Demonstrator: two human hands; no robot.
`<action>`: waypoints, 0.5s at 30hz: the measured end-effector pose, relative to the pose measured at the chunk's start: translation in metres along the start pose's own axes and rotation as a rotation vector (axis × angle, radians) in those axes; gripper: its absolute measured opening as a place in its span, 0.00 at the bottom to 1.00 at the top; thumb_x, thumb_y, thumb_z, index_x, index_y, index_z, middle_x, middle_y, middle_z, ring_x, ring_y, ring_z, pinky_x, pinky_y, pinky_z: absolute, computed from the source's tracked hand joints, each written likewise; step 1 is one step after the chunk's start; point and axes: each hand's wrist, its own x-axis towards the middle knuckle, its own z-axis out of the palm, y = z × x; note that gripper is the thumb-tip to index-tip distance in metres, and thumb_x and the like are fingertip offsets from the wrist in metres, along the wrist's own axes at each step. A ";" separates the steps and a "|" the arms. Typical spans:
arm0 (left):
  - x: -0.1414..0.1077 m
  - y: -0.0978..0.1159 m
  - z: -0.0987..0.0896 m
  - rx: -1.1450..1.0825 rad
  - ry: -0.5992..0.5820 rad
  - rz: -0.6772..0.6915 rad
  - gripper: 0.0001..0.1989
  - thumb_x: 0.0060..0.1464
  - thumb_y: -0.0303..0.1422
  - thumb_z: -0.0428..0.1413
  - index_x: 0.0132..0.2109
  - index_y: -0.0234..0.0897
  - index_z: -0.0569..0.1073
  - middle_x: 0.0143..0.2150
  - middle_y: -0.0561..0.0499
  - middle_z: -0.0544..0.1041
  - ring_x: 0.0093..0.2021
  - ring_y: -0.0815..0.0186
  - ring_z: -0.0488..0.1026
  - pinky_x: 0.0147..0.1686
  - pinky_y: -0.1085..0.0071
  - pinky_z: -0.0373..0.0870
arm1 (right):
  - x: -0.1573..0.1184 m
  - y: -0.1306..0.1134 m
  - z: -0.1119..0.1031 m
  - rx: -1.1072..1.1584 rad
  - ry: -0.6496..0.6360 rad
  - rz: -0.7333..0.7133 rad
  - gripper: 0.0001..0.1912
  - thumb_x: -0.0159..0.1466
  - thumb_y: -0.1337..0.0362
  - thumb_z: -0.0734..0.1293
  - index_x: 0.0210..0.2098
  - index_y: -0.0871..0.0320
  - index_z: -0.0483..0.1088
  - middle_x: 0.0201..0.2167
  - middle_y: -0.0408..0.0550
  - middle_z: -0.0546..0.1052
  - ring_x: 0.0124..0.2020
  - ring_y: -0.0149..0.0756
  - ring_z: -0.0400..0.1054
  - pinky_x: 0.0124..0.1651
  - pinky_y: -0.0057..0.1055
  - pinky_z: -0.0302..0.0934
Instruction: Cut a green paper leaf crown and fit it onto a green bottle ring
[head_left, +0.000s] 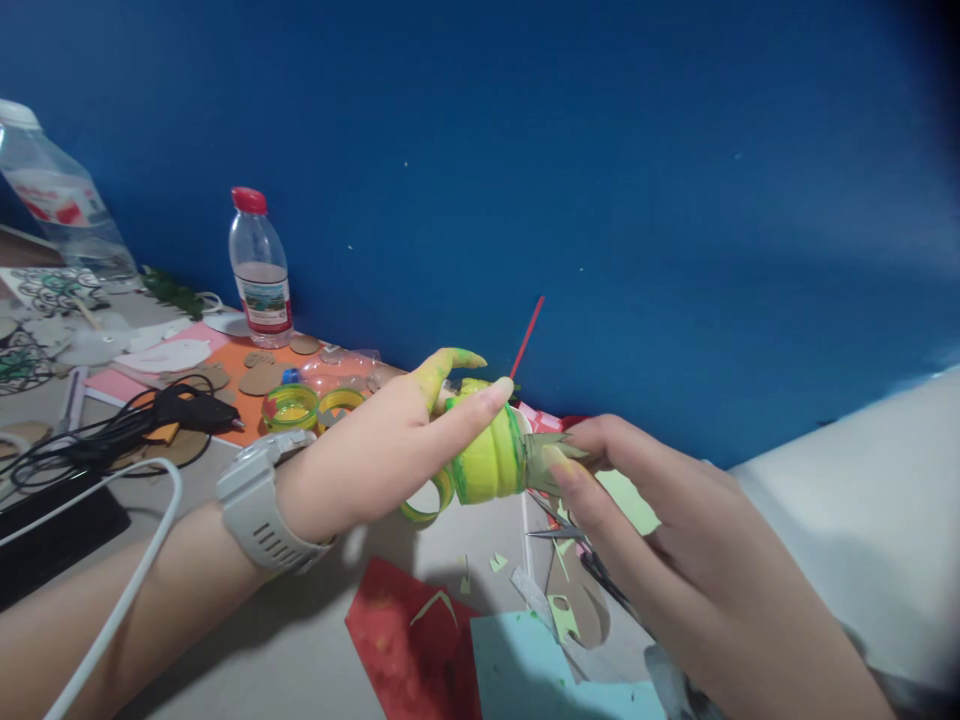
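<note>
My left hand [405, 430], its fingers stained yellow-green, is wrapped round a yellow-green painted cylinder [487, 455] with green edges. From behind the cylinder a thin red stick [528, 335] points up. A jagged pale green paper piece [541, 462] touches the cylinder's right end. My right hand [637, 510] pinches that paper between thumb and forefinger. Under the right hand lie scissors [556, 534], their handles partly hidden. A yellow-green ring [431, 495] is on the table below the left hand.
Red paper [412, 640], light blue paper [555, 670] and green scraps lie in front. To the left stand a red-capped bottle [259, 270] and a larger bottle [67, 200], near a black glue gun [187, 405] with cables. A blue wall [525, 180] rises behind.
</note>
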 end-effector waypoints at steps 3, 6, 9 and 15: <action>0.000 0.001 0.001 0.013 0.011 0.002 0.22 0.60 0.46 0.48 0.56 0.42 0.65 0.28 0.54 0.76 0.31 0.61 0.74 0.32 0.69 0.71 | 0.000 -0.001 0.000 0.003 -0.002 0.006 0.09 0.69 0.65 0.59 0.30 0.56 0.61 0.23 0.38 0.69 0.22 0.27 0.63 0.26 0.24 0.55; 0.000 0.000 0.001 0.031 0.011 0.001 0.21 0.60 0.46 0.48 0.56 0.43 0.65 0.29 0.54 0.77 0.30 0.62 0.74 0.31 0.69 0.71 | 0.000 -0.001 0.000 0.009 -0.001 0.017 0.10 0.69 0.66 0.58 0.30 0.56 0.61 0.23 0.38 0.69 0.21 0.27 0.63 0.24 0.24 0.54; 0.000 -0.001 0.000 0.042 0.012 0.008 0.20 0.60 0.45 0.48 0.56 0.44 0.65 0.28 0.55 0.77 0.30 0.62 0.75 0.32 0.69 0.71 | 0.001 0.000 0.000 0.002 -0.006 0.023 0.10 0.69 0.65 0.58 0.30 0.56 0.61 0.22 0.38 0.68 0.20 0.27 0.62 0.23 0.24 0.53; -0.001 -0.001 0.000 0.071 0.006 0.015 0.20 0.61 0.44 0.47 0.57 0.45 0.64 0.28 0.55 0.76 0.29 0.63 0.74 0.30 0.70 0.70 | 0.002 0.001 0.001 -0.018 0.005 0.024 0.11 0.69 0.65 0.58 0.29 0.56 0.60 0.21 0.37 0.67 0.19 0.26 0.61 0.22 0.24 0.52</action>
